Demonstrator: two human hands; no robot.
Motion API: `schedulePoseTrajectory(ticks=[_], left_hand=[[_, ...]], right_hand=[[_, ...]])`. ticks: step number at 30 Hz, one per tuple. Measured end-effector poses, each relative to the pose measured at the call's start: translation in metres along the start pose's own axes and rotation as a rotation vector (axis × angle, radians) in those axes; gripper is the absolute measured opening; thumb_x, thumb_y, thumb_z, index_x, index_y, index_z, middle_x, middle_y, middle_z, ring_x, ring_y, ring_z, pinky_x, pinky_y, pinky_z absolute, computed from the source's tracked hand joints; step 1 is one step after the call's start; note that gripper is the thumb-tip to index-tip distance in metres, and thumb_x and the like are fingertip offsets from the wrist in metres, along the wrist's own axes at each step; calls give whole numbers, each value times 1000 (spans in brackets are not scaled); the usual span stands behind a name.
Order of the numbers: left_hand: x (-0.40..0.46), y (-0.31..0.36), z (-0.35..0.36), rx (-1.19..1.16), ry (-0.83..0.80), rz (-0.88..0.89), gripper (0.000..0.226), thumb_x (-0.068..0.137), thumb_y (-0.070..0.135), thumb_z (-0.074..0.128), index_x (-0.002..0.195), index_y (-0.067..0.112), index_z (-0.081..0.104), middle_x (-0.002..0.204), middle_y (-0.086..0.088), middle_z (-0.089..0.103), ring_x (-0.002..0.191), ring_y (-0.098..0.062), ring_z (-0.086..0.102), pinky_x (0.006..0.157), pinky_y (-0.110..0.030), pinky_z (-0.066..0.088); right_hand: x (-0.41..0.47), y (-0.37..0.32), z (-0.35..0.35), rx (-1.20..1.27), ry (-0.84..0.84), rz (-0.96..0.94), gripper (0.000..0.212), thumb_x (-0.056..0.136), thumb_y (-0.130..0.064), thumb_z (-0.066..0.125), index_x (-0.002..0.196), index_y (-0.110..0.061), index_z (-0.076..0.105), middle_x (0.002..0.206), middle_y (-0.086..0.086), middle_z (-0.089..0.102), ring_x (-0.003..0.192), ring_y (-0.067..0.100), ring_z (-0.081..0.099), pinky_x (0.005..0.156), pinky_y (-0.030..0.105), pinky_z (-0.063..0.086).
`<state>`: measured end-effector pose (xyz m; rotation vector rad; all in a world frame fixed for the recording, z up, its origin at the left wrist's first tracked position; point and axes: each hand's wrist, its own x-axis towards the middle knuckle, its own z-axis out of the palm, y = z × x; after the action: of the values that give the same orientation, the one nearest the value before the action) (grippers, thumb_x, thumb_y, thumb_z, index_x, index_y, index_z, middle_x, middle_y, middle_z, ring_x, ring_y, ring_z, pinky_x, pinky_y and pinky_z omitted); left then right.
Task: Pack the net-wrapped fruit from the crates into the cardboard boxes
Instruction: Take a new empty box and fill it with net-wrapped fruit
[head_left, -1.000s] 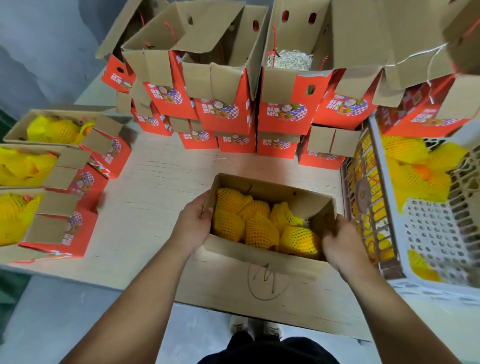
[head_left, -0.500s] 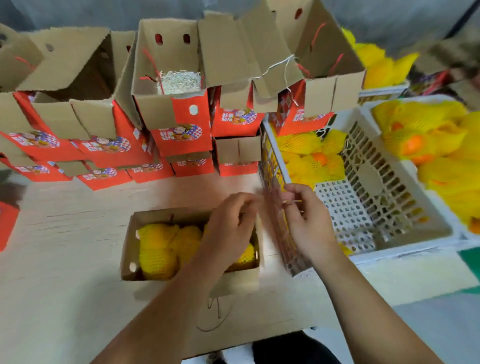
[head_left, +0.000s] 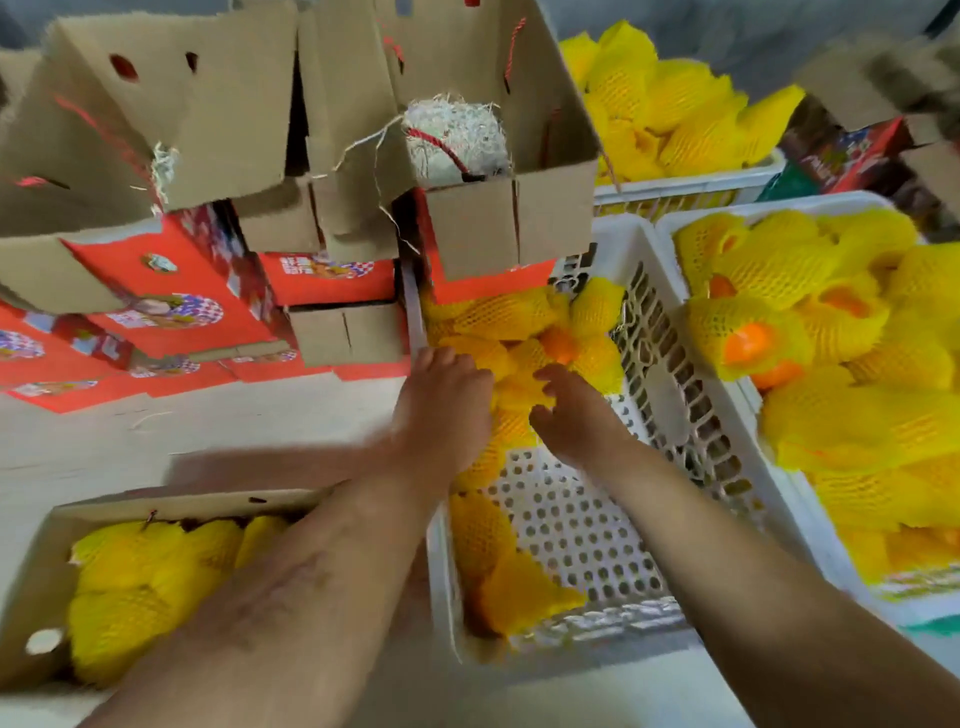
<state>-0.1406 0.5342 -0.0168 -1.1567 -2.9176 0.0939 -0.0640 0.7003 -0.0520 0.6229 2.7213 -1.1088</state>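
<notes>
Both hands reach into the nearest white plastic crate (head_left: 644, 322), which stands on a pale wooden worktop (head_left: 208, 431). Left hand (head_left: 447, 410) lies palm down on the heap of net-wrapped fruit (head_left: 519, 332) at the crate's far end; its fingertips are hidden among the yellow nets, so I cannot tell whether it has hold of one. Right hand (head_left: 576, 410) is beside it, fingers curled toward the same heap, its grip equally unclear through the blur. More wrapped fruit lies along the crate's left wall. Near left, an open cardboard box (head_left: 31, 582) already holds several yellow-netted fruit. A second crate (head_left: 727, 208) to the right is piled high, some orange skin showing through the nets, and a third (head_left: 691, 184) stands behind it. Stacked red-and-brown boxes (head_left: 171, 291) with open flaps fill the back of the worktop; their printed labels show a round patterned emblem, but the writing is too blurred to read. One holds pale shredded filler (head_left: 457, 135). Behind is a grey wall.
</notes>
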Motion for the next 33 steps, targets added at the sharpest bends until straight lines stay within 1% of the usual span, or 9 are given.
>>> schedulePoseTrajectory(ticks=[4, 7, 10, 14, 16, 19, 24, 29, 33], left_hand=[[-1, 3, -3, 82, 5, -156, 29, 86, 27, 57, 111, 25, 70, 119, -2, 60, 130, -33, 36, 123, -44, 14], [1, 5, -2, 155, -62, -159, 37, 89, 28, 50, 122, 24, 67, 130, -6, 57, 132, -36, 21, 125, -47, 2], [2, 4, -2, 182, -101, -170, 37, 92, 35, 46, 120, 26, 69, 132, -3, 59, 135, -33, 21, 124, -47, 2], [3, 5, -3, 183, -130, -183, 39, 94, 45, 43, 119, 29, 70, 130, 1, 62, 138, -29, 27, 123, -48, 7], [3, 5, -4, 185, -120, -178, 40, 93, 47, 43, 119, 28, 67, 130, 2, 62, 136, -28, 29, 123, -48, 9], [2, 6, -5, 190, -120, -184, 43, 93, 50, 45, 126, 27, 60, 136, 2, 60, 138, -28, 29, 123, -48, 8], [1, 8, -6, 220, -123, -181, 52, 93, 52, 45, 138, 27, 54, 140, 2, 58, 140, -29, 27, 122, -48, 5], [1, 9, -8, 256, -153, -185, 50, 91, 51, 46, 133, 26, 56, 134, 0, 61, 136, -30, 29, 121, -49, 8], [2, 9, -6, 251, -163, -198, 52, 92, 53, 44, 136, 26, 53, 134, 1, 61, 135, -30, 27, 115, -49, 21]], right_hand=[[41, -18, 29, -329, 14, -323, 70, 90, -12, 58, 156, -19, 35, 156, 9, 36, 140, 38, 35, 108, 49, 41], [59, -25, 50, -487, 27, -355, 74, 92, -22, 60, 158, -22, 27, 156, 9, 29, 140, 38, 29, 108, 46, 41], [66, -25, 57, -362, 102, -307, 64, 84, -24, 73, 139, -23, 41, 138, 10, 35, 126, 38, 37, 94, 47, 48], [62, -24, 61, -166, 119, -335, 54, 78, -28, 76, 122, -18, 48, 137, 8, 39, 112, 40, 46, 81, 46, 46], [55, -17, 60, -143, 163, -319, 61, 74, -34, 78, 125, -20, 48, 133, 5, 44, 111, 38, 49, 82, 47, 46], [53, -5, 52, -117, 105, -259, 86, 72, -43, 82, 143, -22, 39, 138, 8, 39, 123, 38, 43, 96, 51, 45], [56, 4, 47, 56, 45, -176, 95, 78, -40, 83, 152, -13, 29, 145, 13, 34, 133, 37, 40, 105, 49, 44], [58, 11, 43, 164, -16, -180, 83, 75, -33, 90, 137, -11, 40, 139, 10, 34, 124, 32, 46, 95, 40, 47], [54, 17, 36, 263, -75, -104, 79, 73, -53, 83, 134, -29, 40, 126, -8, 54, 109, 14, 56, 84, 33, 47]])
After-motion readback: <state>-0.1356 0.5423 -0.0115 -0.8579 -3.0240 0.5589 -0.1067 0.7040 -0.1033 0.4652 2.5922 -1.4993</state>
